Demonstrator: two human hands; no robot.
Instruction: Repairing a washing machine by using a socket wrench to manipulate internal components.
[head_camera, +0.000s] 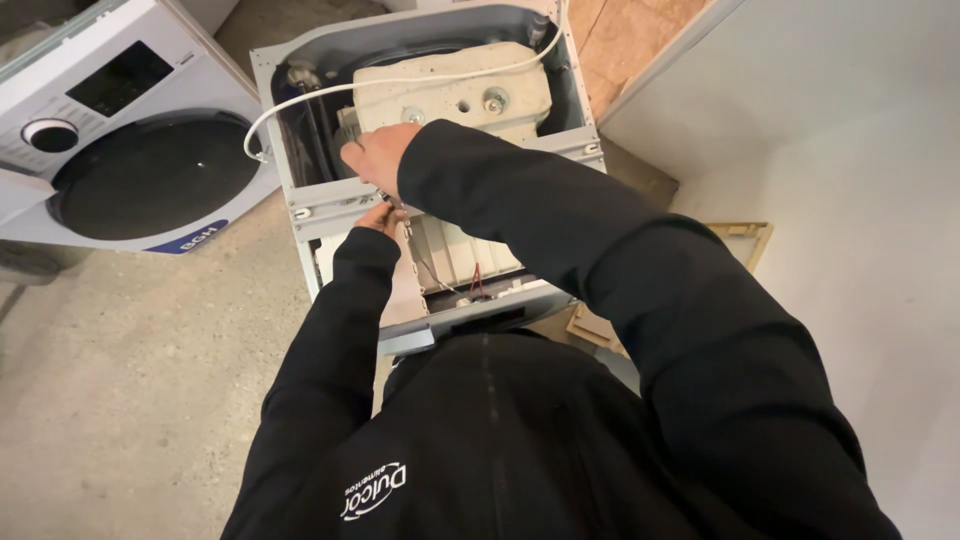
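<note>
The opened white sheet-metal washing machine cabinet (300, 120) stood directly below the person, its top panel removed. Inside it, a pale grey concrete counterweight block (450, 95) occupied the rear section, with two metal bolt heads visible on its upper face. A thin white hose (300, 95) looped from the left cabinet wall across the top of the block towards the rear right corner.

The right hand (375, 155) was positioned over the grey metal cross brace (330, 205), near the left end of the block. Its fingers were curled downward; whether they gripped anything could not be determined, as the contact point was hidden beneath the hand.

The left hand (380, 215) was located just below the right hand, at the cross brace. Its fingers were pinched around a small metallic part (403, 222), the exact kind of which was too small to identify. Both arms were covered by black sleeves.

A white ribbed plastic housing (460, 250) lay forward of the brace, with thin wires beside it.

A second white front-loading washing machine with a dark round door (150, 175) lay on the concrete floor (120, 380), well apart to the left. A white wall panel (850, 200) stood at the right.
</note>
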